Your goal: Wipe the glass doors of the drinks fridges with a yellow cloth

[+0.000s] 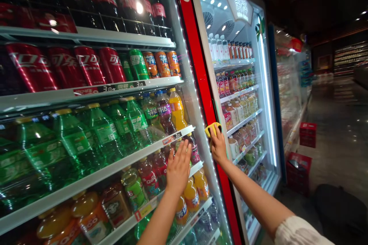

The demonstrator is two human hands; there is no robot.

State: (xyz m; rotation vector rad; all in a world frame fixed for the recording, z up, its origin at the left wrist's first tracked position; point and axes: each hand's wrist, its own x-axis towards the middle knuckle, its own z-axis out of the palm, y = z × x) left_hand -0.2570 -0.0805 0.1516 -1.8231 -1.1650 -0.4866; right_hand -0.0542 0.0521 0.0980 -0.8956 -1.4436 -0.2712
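My left hand (177,170) lies flat with fingers stretched out, seemingly against the glass door (188,95) of the drinks fridge, in front of a shelf edge with a price tag. To its right, my right hand (219,146) presses a yellow cloth (211,129) with dark patches against the red door frame (204,84). The fingers of that hand bend over the cloth and hide part of it. Behind the glass stand green soda bottles (105,130), red cans (89,65) and orange drink bottles (176,109).
A second lit fridge (241,95) with shelves of bottles stands to the right. Beyond it, red boxes (299,172) sit on the shiny floor (330,122) along more cabinets. A dark rounded object (339,210) is low at the right.
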